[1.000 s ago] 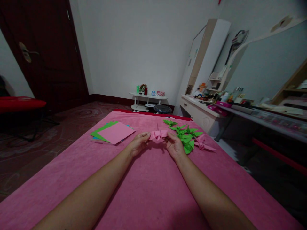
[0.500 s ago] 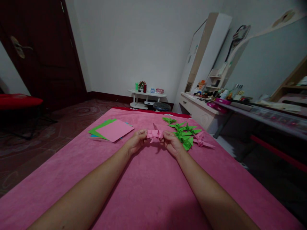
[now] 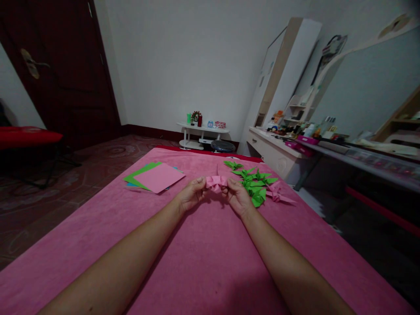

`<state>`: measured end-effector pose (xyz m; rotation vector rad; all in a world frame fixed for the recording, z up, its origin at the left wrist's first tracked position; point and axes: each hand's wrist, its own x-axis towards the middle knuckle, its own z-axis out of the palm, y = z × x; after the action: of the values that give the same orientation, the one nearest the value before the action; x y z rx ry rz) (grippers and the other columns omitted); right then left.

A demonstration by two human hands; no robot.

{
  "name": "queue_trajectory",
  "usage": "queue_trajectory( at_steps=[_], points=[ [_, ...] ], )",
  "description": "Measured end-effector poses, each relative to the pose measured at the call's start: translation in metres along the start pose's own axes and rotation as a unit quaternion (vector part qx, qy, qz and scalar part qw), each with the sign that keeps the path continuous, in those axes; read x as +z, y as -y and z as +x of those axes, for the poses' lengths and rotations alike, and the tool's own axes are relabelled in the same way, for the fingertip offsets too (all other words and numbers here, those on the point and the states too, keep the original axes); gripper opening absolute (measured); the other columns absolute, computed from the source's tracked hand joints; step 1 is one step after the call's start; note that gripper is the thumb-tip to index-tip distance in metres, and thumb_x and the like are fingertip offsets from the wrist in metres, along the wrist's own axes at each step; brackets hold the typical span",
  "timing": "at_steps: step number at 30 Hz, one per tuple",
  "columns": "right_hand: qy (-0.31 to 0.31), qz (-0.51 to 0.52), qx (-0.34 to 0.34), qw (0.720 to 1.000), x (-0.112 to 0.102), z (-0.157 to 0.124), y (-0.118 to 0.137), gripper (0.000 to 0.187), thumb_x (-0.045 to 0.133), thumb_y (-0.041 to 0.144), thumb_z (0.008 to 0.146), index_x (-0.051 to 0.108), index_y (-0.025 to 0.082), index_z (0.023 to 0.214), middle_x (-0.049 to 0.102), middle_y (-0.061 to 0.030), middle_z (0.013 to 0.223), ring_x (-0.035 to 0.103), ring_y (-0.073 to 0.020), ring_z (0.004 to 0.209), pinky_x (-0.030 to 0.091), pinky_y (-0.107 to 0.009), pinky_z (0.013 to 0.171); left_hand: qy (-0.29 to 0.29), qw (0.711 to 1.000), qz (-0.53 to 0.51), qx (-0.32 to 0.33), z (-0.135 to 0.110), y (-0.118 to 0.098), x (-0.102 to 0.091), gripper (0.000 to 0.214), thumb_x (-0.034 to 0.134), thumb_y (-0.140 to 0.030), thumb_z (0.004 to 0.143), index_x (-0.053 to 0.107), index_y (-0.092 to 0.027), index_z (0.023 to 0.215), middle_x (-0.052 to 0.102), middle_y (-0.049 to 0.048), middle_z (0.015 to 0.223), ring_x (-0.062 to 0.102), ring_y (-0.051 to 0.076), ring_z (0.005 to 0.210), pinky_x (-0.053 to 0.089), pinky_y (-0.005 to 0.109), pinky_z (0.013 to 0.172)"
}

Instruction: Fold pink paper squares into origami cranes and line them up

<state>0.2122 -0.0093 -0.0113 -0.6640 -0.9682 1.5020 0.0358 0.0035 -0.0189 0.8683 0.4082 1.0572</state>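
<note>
Between my two hands is a folded pink origami piece (image 3: 216,183), held just above the pink cloth, with a thin point sticking up from its far side. My left hand (image 3: 193,192) pinches its left end, and my right hand (image 3: 239,196) pinches the right end. Fingers cover both ends of the paper. Right of my right hand lie several green origami pieces (image 3: 257,181) in a heap, with a pink origami piece (image 3: 277,192) beside them. On the left rests a stack of square origami paper (image 3: 160,177), pink on top, green and blue showing beneath.
A pink cloth (image 3: 203,262) covers the surface under my hands. Beyond its far edge stands a small white table (image 3: 203,127) with small items. At right is a white dresser (image 3: 275,146) crowded with bottles; a red stool (image 3: 29,136) stands left.
The pink origami piece now looks more curved between my hands, its middle puffed out. Both hands keep their pinch on its ends. The whole view has shifted slightly.
</note>
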Motion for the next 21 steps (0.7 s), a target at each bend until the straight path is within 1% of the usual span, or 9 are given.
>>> queue_trajectory(
  at_steps=[6,11,13,15,17,19,21],
  points=[
    [0.017,0.01,-0.01,1.0,0.0,0.0,-0.002,0.015,0.072,0.026,0.065,0.062,0.016,0.063,0.057,0.0021,0.055,0.047,-0.0065,0.046,0.041,-0.017,0.045,0.027,0.999,-0.034,0.02,-0.001,0.0,0.004,0.021,0.075,-0.02,0.062,0.062,-0.01,0.076,0.054,0.003,0.074,0.047,0.005,0.06,0.035,0.012,0.046],
    [0.025,0.001,-0.021,0.999,0.002,0.0,-0.003,0.017,0.072,0.026,0.065,0.059,0.016,0.061,0.056,0.0027,0.056,0.047,-0.0058,0.045,0.04,-0.017,0.045,0.019,0.998,-0.054,0.009,-0.003,0.0,0.007,0.021,0.076,-0.018,0.06,0.06,-0.01,0.073,0.053,0.0015,0.069,0.044,0.004,0.056,0.033,0.012,0.044],
    [0.03,-0.014,-0.025,0.999,0.001,0.0,-0.003,0.018,0.071,0.027,0.066,0.059,0.016,0.061,0.056,0.0027,0.056,0.047,-0.0059,0.045,0.04,-0.017,0.045,0.026,0.999,-0.045,0.01,-0.002,0.0,0.004,0.023,0.076,-0.02,0.06,0.06,-0.01,0.073,0.053,0.0011,0.069,0.045,0.004,0.056,0.034,0.012,0.045],
    [0.021,-0.047,-0.022,0.998,-0.003,0.0,-0.003,0.019,0.07,0.029,0.066,0.058,0.016,0.061,0.056,0.0025,0.055,0.047,-0.0063,0.045,0.04,-0.017,0.044,0.028,1.0,-0.009,0.002,0.0,0.0,-0.002,0.024,0.076,-0.024,0.061,0.058,-0.01,0.072,0.053,0.0005,0.066,0.045,0.004,0.052,0.035,0.013,0.044],
    [-0.013,-0.114,-0.003,0.993,-0.01,0.002,-0.003,0.02,0.07,0.032,0.065,0.058,0.015,0.061,0.055,0.002,0.052,0.046,-0.0069,0.042,0.036,-0.016,0.039,0.0,0.999,0.051,-0.018,0.003,0.0,-0.01,0.024,0.074,-0.026,0.064,0.057,-0.011,0.071,0.053,0.0001,0.06,0.045,0.004,0.046,0.036,0.015,0.042],
    [-0.053,-0.184,0.022,0.981,-0.017,0.003,-0.004,0.023,0.07,0.034,0.064,0.059,0.014,0.061,0.054,0.0017,0.047,0.044,-0.0069,0.038,0.031,-0.016,0.034,-0.058,0.992,0.11,-0.028,0.005,0.0,-0.017,0.022,0.072,-0.025,0.066,0.057,-0.011,0.074,0.056,0.0009,0.057,0.049,0.007,0.044,0.038,0.017,0.042],
    [-0.081,-0.224,0.036,0.97,-0.021,0.004,-0.004,0.024,0.069,0.035,0.063,0.058,0.014,0.06,0.053,0.0014,0.045,0.041,-0.0065,0.035,0.028,-0.016,0.031,-0.112,0.976,0.184,-0.016,0.008,0.001,-0.02,0.021,0.069,-0.023,0.067,0.056,-0.011,0.078,0.058,0.0027,0.056,0.054,0.01,0.046,0.039,0.018,0.042]
  ],
)
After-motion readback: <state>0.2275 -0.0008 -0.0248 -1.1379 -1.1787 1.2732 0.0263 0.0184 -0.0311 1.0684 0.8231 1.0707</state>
